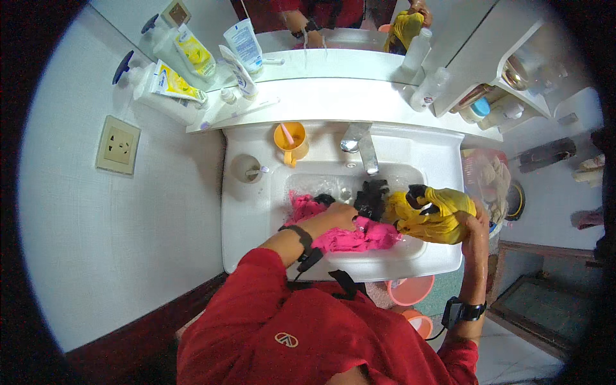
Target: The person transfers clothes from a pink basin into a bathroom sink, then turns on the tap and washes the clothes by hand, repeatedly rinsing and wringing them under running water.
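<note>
A white sink [245, 255] holds water and wet cloth. My left hand [340, 216] is down on a pink cloth [346, 240] in the basin; its fingers are partly hidden, so I cannot tell whether they grip. My right hand [474, 221] grips the right end of a yellow cloth with black parts [442, 231], raised over the basin's right edge, its left part hanging towards the water. Between the pink and yellow cloths lies a black cloth [371, 199], below the metal faucet [368, 154].
An orange mug [298, 144] and a clear cup [248, 169] stand on the sink's left ledge. Behind, a white shelf [308, 103] carries tubes and bottles. Pink and orange basins [410, 291] sit on the floor below. A bag of items [486, 178] is at the right.
</note>
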Demonstrator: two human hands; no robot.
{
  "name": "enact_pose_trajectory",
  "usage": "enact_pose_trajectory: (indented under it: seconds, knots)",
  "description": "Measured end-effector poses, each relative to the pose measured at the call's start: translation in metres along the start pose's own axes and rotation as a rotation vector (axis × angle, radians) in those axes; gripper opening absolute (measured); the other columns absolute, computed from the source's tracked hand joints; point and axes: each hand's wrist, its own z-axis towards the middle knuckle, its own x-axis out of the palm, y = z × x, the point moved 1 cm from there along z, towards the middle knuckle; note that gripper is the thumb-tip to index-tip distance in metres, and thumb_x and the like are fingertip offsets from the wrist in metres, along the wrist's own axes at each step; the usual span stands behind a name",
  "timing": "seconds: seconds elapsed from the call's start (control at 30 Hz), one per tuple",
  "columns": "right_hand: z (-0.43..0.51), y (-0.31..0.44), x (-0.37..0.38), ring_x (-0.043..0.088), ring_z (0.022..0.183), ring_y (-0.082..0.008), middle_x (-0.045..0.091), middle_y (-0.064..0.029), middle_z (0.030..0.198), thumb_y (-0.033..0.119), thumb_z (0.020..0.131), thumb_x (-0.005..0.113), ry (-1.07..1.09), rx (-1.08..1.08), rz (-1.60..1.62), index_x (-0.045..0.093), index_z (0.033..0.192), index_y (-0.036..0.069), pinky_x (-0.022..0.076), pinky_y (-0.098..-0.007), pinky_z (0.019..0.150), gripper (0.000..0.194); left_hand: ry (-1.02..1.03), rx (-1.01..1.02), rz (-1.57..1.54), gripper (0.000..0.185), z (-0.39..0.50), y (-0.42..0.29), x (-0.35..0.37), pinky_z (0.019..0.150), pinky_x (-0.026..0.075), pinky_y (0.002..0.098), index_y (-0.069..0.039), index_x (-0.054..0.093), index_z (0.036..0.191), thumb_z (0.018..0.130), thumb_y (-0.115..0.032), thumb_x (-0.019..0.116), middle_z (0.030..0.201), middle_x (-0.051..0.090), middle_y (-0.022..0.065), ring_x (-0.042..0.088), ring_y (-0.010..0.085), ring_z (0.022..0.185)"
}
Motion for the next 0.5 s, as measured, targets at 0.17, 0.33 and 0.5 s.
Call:
enact_pose_trajectory:
  seconds: [0.17, 0.33, 0.5]
  knots:
    - [0.01, -0.012, 0.014, 0.055, 0.071, -0.0114, 0.058, -0.0039, 0.082, 0.008, 0.075, 0.06, -0.015, 0.05, 0.019, 0.053, 0.091, 0.003, 0.0456, -0.0245, 0.068, 0.019, 0.048, 0.04, -0.008, 0.05, -0.055, 0.0, -0.032, 0.074, 0.051, 0.046, -0.004, 0.067, 0.092, 0.067, -0.047, 0.063, 0.088, 0.066, 0.0195, 0.064, 0.0358, 0.085]
    - [0.027, -0.07, 0.041, 0.059, 0.074, -0.0152, 0.059, -0.0059, 0.083, 0.011, 0.078, 0.067, 0.073, 0.145, -0.072, 0.054, 0.096, 0.001, 0.049, -0.0284, 0.07, 0.024, 0.142, 0.061, -0.017, 0.05, -0.101, 0.005, -0.042, 0.069, 0.049, 0.048, -0.003, 0.068, 0.086, 0.07, -0.05, 0.059, 0.082, 0.064, 0.0208, 0.062, 0.0383, 0.079]
    - [0.05, -0.135, 0.095, 0.059, 0.079, -0.0166, 0.061, -0.0108, 0.089, 0.019, 0.082, 0.068, 0.232, 0.078, -0.469, 0.051, 0.103, 0.001, 0.0487, -0.0297, 0.07, 0.033, 0.322, 0.108, -0.035, 0.051, -0.109, -0.009, -0.038, 0.066, 0.048, 0.0475, -0.003, 0.067, 0.081, 0.072, -0.052, 0.057, 0.082, 0.064, 0.0208, 0.062, 0.0387, 0.076]
